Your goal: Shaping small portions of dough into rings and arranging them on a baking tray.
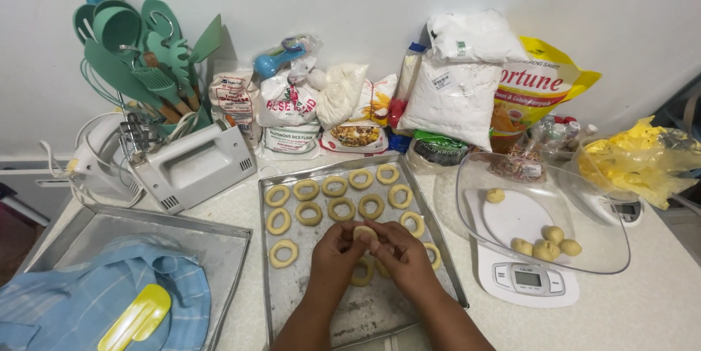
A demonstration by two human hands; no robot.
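Both hands pinch one piece of dough over the middle tray.

Two trays lie on the counter: the middle tray (pixel 272 263) holds dough rings (pixel 339 209), about fourteen in view, though the hands hide parts of at least two near ones, so the count is unsure. The left tray (pixel 226 245) is cut off by the frame and carries a blue cloth (pixel 87 300) and one yellow scraper (pixel 136 317). On the right, one clear bowl (pixel 606 249) sits on a scale (pixel 527 280) with five dough balls (pixel 546 243) inside. The left hand (pixel 337 249) and right hand (pixel 400 250) meet fingertip to fingertip, gripping the dough piece (pixel 363 232) just above the tray's near rows; its shape is mostly hidden.
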